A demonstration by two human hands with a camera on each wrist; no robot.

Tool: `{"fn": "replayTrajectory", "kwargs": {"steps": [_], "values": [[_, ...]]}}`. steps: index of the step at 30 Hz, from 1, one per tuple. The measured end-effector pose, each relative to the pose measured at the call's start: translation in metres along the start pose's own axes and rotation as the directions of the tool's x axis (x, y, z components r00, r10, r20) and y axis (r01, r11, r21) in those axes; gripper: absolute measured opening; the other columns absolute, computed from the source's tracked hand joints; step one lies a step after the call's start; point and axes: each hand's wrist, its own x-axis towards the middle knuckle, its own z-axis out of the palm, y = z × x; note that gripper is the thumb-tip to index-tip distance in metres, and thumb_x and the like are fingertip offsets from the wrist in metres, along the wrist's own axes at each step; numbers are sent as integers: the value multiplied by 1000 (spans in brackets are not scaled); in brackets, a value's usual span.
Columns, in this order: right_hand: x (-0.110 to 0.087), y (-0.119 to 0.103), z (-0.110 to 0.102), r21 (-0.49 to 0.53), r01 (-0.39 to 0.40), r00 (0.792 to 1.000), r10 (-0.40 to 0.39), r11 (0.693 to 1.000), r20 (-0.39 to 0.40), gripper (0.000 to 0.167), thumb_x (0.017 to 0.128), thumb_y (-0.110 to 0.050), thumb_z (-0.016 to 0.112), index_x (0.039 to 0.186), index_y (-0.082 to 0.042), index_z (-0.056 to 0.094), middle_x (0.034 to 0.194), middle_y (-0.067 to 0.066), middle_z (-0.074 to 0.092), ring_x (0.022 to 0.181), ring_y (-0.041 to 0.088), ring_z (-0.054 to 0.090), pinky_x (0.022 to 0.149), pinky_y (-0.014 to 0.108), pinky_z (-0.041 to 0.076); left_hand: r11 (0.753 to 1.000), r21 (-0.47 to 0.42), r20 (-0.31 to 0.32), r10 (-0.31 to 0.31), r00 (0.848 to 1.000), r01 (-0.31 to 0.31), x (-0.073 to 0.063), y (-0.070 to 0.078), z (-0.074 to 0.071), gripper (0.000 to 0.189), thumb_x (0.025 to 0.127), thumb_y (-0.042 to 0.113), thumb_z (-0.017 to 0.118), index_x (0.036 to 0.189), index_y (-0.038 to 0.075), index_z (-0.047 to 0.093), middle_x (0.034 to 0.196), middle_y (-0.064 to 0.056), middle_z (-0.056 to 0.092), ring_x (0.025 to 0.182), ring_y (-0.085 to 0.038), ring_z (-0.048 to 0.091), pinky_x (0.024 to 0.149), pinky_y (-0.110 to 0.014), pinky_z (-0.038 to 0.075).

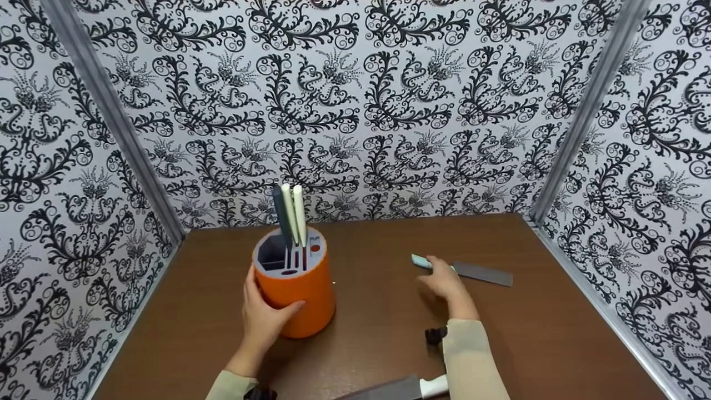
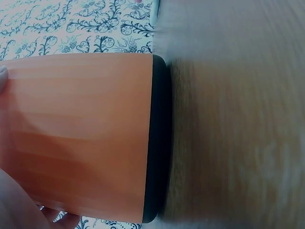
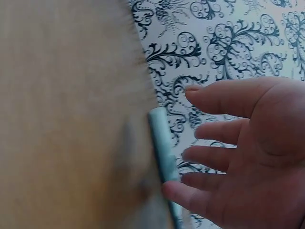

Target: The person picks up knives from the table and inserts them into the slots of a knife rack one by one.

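My left hand (image 1: 264, 315) wraps round the near-left side of an orange cylindrical knife block (image 1: 311, 303), thumb across its front. The block stands upright on the table. One dark-handled knife (image 1: 282, 214) and two with cream handles (image 1: 300, 214) rise from its slots. Over to the right, a knife with a broad rectangular blade (image 1: 483, 274) and pale blue handle (image 1: 420, 261) lies flat. Above that handle is my right hand (image 1: 446, 284), its fingers spread in the right wrist view. A fingertip overlaps the handle (image 3: 163, 136) there; whether they touch I cannot tell.
Another knife (image 1: 391, 389) with a white handle lies at the table's near edge, partly hidden by the right sleeve (image 1: 472, 355). Black-and-white patterned walls (image 1: 333, 111) enclose the brown table (image 1: 372, 328) at the back and sides.
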Motion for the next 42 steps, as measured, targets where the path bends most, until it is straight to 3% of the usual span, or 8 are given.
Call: {"fn": "replayTrajectory", "kwargs": {"steps": [7, 11, 19, 24, 30, 33, 36, 42], "values": [[-27, -29, -24, -37, 113, 994, -113, 993, -5, 63, 101, -24, 72, 157, -5, 49, 159, 25, 52, 147, 47, 48, 118, 64, 41, 1000, 14, -10, 6, 1000, -6, 2, -2, 1, 131, 66, 40, 103, 169, 27, 23, 166, -10, 39, 144, -34, 47, 122, -63, 35], [-51, -44, -31, -100, 246, 969, -242, 964, 45, 57, 98, -20, 75, 148, -1, 57, 148, 24, 61, 140, 45, 56, 115, 61, 46, 1000, 13, -8, 2, 1000, -2, 1, -3, 3, 131, 66, 41, 103, 169, 26, 24, 166, -10, 39, 144, -34, 47, 122, -63, 35], [-89, -32, -23, -201, 557, 820, -495, 806, 289, 68, 85, -17, 83, 148, -8, 57, 149, 15, 62, 140, 39, 56, 115, 59, 47, 1000, 13, -5, 15, 1000, -15, 3, -3, 0, 132, 64, 40, 104, 169, 26, 24, 163, -10, 41, 143, -33, 47, 121, -61, 37], [-110, -11, -22, -122, 630, 748, -556, 767, 362, 61, 86, -29, 85, 139, -13, 61, 136, 12, 66, 121, 29, 65, 104, 42, 56, 1000, 4, 15, 4, 1000, -4, 1, -3, 0, 131, 66, 39, 103, 169, 24, 23, 164, -11, 40, 143, -34, 47, 121, -63, 38], [-140, 8, -31, -140, 721, 660, -611, 678, 438, 51, 79, -33, 91, 120, -14, 67, 111, 4, 66, 97, 14, 64, 86, 28, 55, 1000, -7, 8, -1, 1000, 1, 0, -2, 1, 130, 66, 40, 103, 168, 25, 24, 163, -10, 41, 142, -33, 48, 122, -62, 38], [-156, 19, -36, -181, 705, 677, -576, 685, 458, 52, 69, -29, 96, 110, -16, 66, 101, -3, 64, 87, 5, 57, 76, 22, 50, 1000, -15, 8, 1, 1000, -1, 0, -2, 1, 130, 67, 40, 103, 169, 25, 24, 163, -9, 41, 142, -32, 48, 122, -62, 38], [-168, 26, -36, -238, 652, 725, -499, 720, 474, 50, 59, -19, 96, 98, -21, 65, 90, -12, 59, 78, 0, 48, 69, 18, 44, 1000, -22, 12, -2, 1000, 2, -1, -2, 1, 129, 68, 39, 102, 169, 26, 23, 163, -9, 41, 142, -32, 47, 122, -63, 38], [-178, 35, -24, -338, 598, 779, -428, 727, 459, 43, 57, -14, 93, 82, -25, 61, 78, -20, 48, 69, -1, 40, 62, 18, 38, 1000, -2, 4, 11, 1000, -11, -1, -3, 1, 130, 67, 39, 103, 169, 25, 23, 162, -11, 41, 142, -34, 48, 122, -63, 37]]}}
